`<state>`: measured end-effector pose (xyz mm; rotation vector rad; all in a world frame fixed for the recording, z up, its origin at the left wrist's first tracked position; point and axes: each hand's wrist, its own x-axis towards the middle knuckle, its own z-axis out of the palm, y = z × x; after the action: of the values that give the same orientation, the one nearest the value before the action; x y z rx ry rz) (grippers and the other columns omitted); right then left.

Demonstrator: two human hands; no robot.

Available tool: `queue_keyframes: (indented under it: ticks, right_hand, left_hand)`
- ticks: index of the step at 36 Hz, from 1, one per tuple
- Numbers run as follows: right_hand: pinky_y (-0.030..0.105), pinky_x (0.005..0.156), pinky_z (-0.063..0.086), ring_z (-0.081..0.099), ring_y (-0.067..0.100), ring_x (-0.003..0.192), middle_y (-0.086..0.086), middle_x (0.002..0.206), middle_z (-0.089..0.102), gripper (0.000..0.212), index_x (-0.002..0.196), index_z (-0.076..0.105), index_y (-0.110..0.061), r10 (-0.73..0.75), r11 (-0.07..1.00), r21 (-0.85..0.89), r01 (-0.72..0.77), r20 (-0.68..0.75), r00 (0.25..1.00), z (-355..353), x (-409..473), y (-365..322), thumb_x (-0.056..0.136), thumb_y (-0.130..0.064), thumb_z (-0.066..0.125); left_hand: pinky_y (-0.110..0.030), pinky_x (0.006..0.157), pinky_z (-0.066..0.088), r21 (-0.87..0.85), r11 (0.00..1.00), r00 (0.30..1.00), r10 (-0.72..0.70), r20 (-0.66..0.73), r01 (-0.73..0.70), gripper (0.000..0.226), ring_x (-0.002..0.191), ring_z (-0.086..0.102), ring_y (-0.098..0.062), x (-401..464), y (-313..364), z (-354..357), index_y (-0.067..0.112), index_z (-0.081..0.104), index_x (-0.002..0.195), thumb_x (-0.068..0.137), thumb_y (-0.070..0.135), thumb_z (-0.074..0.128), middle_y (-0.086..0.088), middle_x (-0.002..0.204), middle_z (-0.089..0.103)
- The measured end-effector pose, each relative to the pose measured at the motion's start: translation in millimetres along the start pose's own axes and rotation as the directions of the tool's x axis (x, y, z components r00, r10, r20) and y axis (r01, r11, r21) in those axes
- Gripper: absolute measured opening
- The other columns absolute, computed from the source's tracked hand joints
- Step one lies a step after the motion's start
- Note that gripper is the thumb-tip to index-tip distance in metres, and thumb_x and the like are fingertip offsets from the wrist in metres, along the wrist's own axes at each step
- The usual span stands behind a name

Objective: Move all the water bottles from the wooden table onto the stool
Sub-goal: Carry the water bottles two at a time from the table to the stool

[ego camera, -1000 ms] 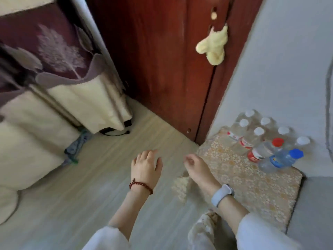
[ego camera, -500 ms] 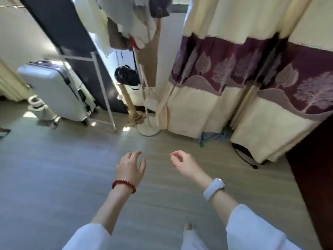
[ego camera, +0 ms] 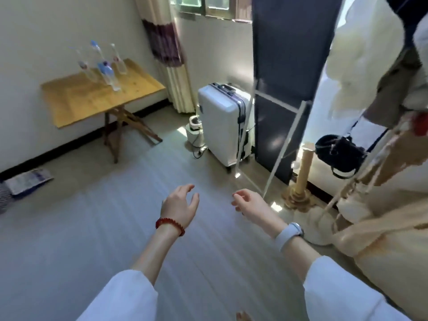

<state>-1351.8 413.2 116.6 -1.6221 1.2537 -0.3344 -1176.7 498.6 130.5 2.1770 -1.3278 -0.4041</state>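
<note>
A wooden folding table (ego camera: 76, 100) stands against the far left wall. Three clear water bottles stand on its back part: one with a blue cap and blue label (ego camera: 105, 68), one at the left (ego camera: 85, 67) and one at the right (ego camera: 118, 60). They are blurred by motion. My left hand (ego camera: 180, 205), with a red bead bracelet, hovers over the floor with fingers apart and empty. My right hand (ego camera: 250, 202), with a pale wristwatch, hangs beside it, fingers loosely curled, holding nothing. Both hands are far from the table. The stool is out of view.
A white suitcase (ego camera: 223, 121) stands by a dark panel (ego camera: 287, 66), with a small white appliance (ego camera: 194, 133) beside it. A coat stand (ego camera: 301, 181) with hanging clothes and a black bag (ego camera: 338, 151) fills the right. A packet (ego camera: 27, 181) lies on the floor at left.
The view has swung left, from the stool with its bottles past the curtains to the wooden table. Both hands stay empty in front of me.
</note>
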Motion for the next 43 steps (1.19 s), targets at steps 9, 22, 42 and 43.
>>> queue_keyframes:
  ticks: [9, 22, 42, 43]
  right_hand:
    - [0.039, 0.083, 0.050, 0.064, 0.026, 0.091, 0.005, 0.095, 0.069, 0.021, 0.097, 0.061, -0.016, -0.167, 0.979, -0.070, 0.190, 0.251, 0.953, 100, 194, -147, 0.090, -0.027, 0.045]
    - [0.039, 0.085, 0.052, 0.064, 0.023, 0.095, 0.008, 0.105, 0.068, 0.027, 0.109, 0.059, -0.014, -0.297, 0.936, -0.088, 0.342, 0.326, 0.897, 249, 469, -368, 0.091, -0.028, 0.044]
    - [0.022, 0.066, 0.048, 0.055, 0.019, 0.100, 0.011, 0.131, 0.050, 0.056, 0.135, 0.034, -0.011, -0.269, 0.960, -0.040, 0.277, 0.145, 0.952, 390, 924, -570, 0.088, -0.033, 0.056]
    - [0.021, 0.067, 0.048, 0.054, 0.019, 0.101, 0.011, 0.133, 0.047, 0.060, 0.137, 0.031, -0.010, -0.261, 0.962, -0.046, 0.269, 0.143, 0.955, 399, 944, -578, 0.088, -0.033, 0.056]
  left_hand:
    - [-0.035, 0.094, 0.042, -0.044, 0.971, 0.947, -0.238, -0.217, 0.234, 0.028, 0.111, 0.056, -0.025, 151, -115, -86, 0.010, 0.059, 0.113, 0.088, 0.021, 0.053, -0.008, 0.117, 0.062]
    - [-0.023, 0.086, 0.039, -0.156, 0.936, 0.860, -0.350, -0.371, 0.314, 0.024, 0.104, 0.058, -0.022, 429, -292, -224, 0.012, 0.062, 0.108, 0.086, 0.019, 0.055, -0.006, 0.111, 0.063]
    - [-0.024, 0.086, 0.040, -0.169, 0.909, 0.859, -0.415, -0.300, 0.380, 0.029, 0.107, 0.054, -0.020, 856, -489, -306, 0.012, 0.055, 0.116, 0.089, 0.023, 0.052, -0.006, 0.118, 0.057]
    - [-0.023, 0.086, 0.038, -0.175, 0.908, 0.855, -0.419, -0.306, 0.382, 0.029, 0.107, 0.054, -0.019, 870, -497, -310, 0.013, 0.055, 0.116, 0.089, 0.024, 0.052, -0.005, 0.118, 0.057]
